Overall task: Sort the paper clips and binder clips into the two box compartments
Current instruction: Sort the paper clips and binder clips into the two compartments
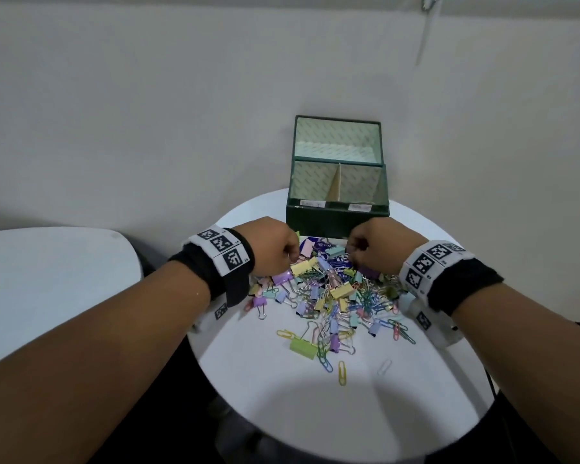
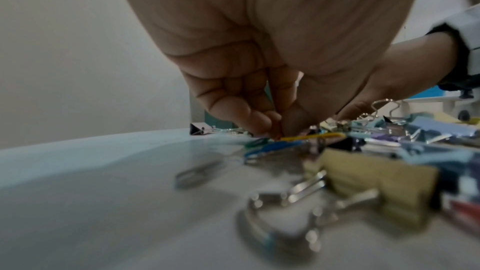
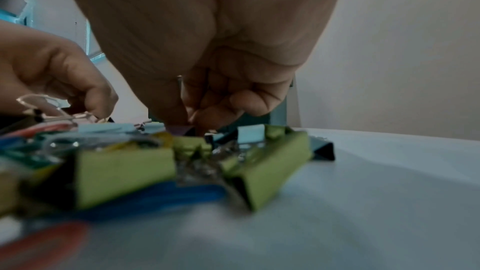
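Left hand (image 2: 259,98) pinches a yellow paper clip (image 2: 311,136) at the pile's (image 1: 332,296) left rim, fingertips closed. Lift one clip only, shaking off tangles. Right hand (image 1: 375,249), fingers curled, digs near the tabletop's far edge; its catch cannot be told. Green box (image 1: 335,219) stands behind, compartments empty.

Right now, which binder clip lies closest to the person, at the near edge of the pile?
The green binder clip, alone at the pile's near edge; the other binder clips lie farther back, toward the box.
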